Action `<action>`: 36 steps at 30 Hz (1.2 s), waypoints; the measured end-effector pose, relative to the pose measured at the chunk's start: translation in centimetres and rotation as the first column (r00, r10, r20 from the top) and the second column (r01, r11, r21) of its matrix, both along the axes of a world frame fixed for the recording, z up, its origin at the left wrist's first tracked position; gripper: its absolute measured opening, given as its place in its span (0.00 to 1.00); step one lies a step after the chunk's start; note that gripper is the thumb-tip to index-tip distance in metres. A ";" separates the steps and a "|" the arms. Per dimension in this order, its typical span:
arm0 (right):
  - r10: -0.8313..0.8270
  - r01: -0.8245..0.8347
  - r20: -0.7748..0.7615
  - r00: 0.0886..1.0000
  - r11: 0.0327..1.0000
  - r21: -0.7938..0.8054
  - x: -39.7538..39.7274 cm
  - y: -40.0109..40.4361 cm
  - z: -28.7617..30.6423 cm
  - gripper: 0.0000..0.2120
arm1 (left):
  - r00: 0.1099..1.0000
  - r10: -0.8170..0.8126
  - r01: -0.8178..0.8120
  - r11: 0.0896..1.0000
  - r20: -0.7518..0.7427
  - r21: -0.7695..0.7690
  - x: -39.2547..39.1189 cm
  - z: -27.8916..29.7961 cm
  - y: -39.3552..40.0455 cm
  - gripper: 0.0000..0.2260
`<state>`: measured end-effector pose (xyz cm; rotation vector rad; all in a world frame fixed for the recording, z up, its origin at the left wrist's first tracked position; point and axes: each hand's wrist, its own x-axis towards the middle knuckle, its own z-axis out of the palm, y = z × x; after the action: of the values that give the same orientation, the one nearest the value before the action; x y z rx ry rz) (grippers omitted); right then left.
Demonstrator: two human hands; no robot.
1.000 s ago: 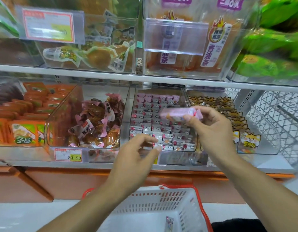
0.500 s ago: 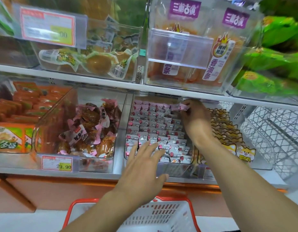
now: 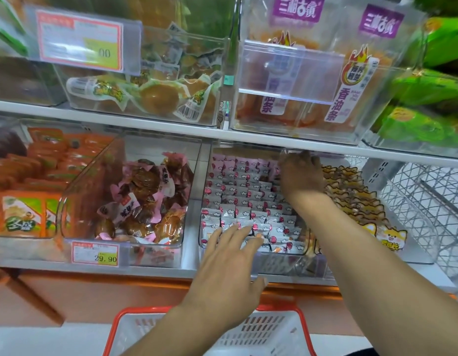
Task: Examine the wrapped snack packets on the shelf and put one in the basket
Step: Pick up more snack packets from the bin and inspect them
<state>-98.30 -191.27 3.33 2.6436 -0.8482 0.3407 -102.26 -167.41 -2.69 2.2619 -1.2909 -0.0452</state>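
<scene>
Small pink-and-white wrapped snack packets (image 3: 244, 201) fill a clear bin (image 3: 204, 242) on the lower shelf in tidy rows. My right hand (image 3: 299, 173) reaches to the back of that bin under the upper shelf. Its fingertips are blurred and turned away, so I cannot see whether it holds a packet. My left hand (image 3: 230, 260) hovers with straight, spread fingers over the front rows and holds nothing. A white basket with a red rim (image 3: 114, 327) sits below, partly behind my left forearm.
A clear bin of brown, pink-wrapped snacks (image 3: 145, 199) stands to the left with a 29.90 price tag (image 3: 95, 253). Orange packets (image 3: 24, 214) lie further left, cat-print packets (image 3: 351, 196) to the right, then a wire rack (image 3: 423, 201). The upper shelf edge (image 3: 171, 131) overhangs closely.
My right hand carried a pink packet from in front of the bin to its back; the packet no longer shows. My left hand moved forward over the front rows. The view came closer.
</scene>
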 end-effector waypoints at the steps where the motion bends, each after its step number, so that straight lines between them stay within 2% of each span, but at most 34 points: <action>1: -0.003 0.001 -0.066 0.998 1.000 -0.027 0.1 0.0 -0.1 0.20 | 1.000 0.000 -0.001 1.000 -0.002 -0.005 0.0 0.0 0.0 0.30; 3: 0.020 -0.028 -0.115 0.993 0.997 -0.066 0.3 0.1 -0.3 0.19 | 1.000 -0.001 0.001 1.000 -0.004 -0.002 0.0 0.0 0.1 0.30; 5: 0.047 -0.052 -0.066 0.997 0.996 -0.075 0.7 0.3 -0.3 0.20 | 1.000 -0.003 0.003 1.000 -0.008 -0.002 0.0 0.0 0.1 0.30; 7: 0.037 -0.040 -0.085 0.996 0.998 -0.039 1.1 0.8 -0.3 0.19 | 1.000 -0.005 0.005 1.000 -0.015 -0.006 0.0 0.1 0.1 0.30; 10: 0.011 -0.006 -0.191 0.982 1.000 0.025 1.4 1.3 -1.2 0.14 | 1.000 0.000 0.000 1.000 -0.011 -0.002 0.0 0.2 0.0 0.30; 12: 0.022 -0.011 -0.188 0.982 0.998 0.058 1.7 1.3 -1.5 0.15 | 1.000 0.003 -0.003 1.000 -0.009 0.003 0.0 0.2 0.1 0.30; 16: 0.117 -0.104 -0.087 0.989 0.985 0.140 2.9 1.5 -1.7 0.21 | 1.000 -0.005 0.006 1.000 -0.017 0.015 -0.1 0.1 0.3 0.30; 19: 0.155 -0.136 -0.064 0.986 0.962 0.236 3.4 1.7 -2.1 0.20 | 1.000 -0.016 0.017 0.999 -0.022 0.031 -0.1 -0.1 0.4 0.32; 24: 0.133 -0.124 -0.017 0.991 0.957 0.264 3.6 1.6 -2.3 0.18 | 0.999 -0.033 0.034 0.997 -0.011 0.064 0.0 -0.2 0.6 0.33; 31: 0.078 -0.158 0.229 0.970 0.920 0.358 3.1 2.0 -2.0 0.14 | 0.999 -0.032 0.032 0.996 -0.008 0.083 0.0 -0.1 0.5 0.34; 34: 0.103 -0.215 0.335 0.937 0.924 0.318 2.7 1.9 -1.0 0.13 | 0.999 -0.037 0.039 0.996 -0.026 0.078 -0.1 -0.1 0.6 0.34; 36: 0.139 -0.239 0.344 0.929 0.933 0.270 2.3 1.9 0.0 0.13 | 0.998 -0.021 0.022 0.999 -0.061 0.028 -0.1 -0.1 0.6 0.33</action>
<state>-96.01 -189.39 3.30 3.0259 -0.7902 0.7635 -102.39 -166.83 -2.77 2.2529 -1.2907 -0.1395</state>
